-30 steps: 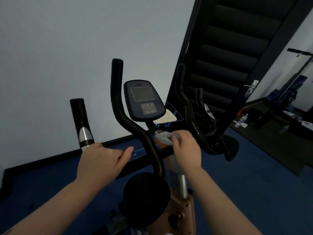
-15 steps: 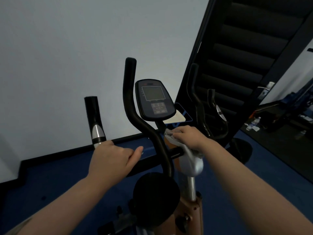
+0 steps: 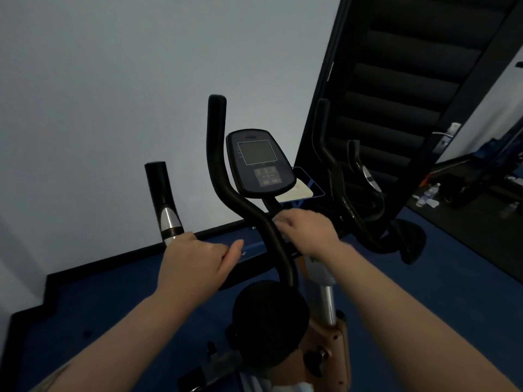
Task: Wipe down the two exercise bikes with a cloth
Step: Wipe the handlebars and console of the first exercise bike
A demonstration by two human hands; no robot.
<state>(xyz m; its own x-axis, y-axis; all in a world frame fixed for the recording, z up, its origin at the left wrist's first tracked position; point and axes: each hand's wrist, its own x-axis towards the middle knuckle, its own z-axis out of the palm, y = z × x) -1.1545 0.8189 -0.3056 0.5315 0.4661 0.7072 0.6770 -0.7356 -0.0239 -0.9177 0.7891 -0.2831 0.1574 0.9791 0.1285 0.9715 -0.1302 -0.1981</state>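
A black exercise bike stands right in front of me, with its console (image 3: 260,162) between upright handlebars (image 3: 223,165). My left hand (image 3: 195,264) grips the left handlebar just below the silver-banded grip (image 3: 167,205). My right hand (image 3: 305,233) presses a pale grey cloth (image 3: 319,271) against the stem under the console; the cloth hangs down below my wrist. A black saddle (image 3: 268,321) sits low in the middle, above the orange-tan frame (image 3: 331,352). Further right is a second bike, showing black handlebars (image 3: 353,188) and a saddle (image 3: 407,241).
A pale wall lies ahead and blue carpet (image 3: 127,306) covers the floor. A black padded panel (image 3: 402,94) leans to the right. Water bottles (image 3: 427,193) and dark gym gear lie on the floor at the far right.
My right hand with the cloth has moved up from the crossbar to the stem under the console and now rubs there. The left hand has kept its hold on the handlebar.
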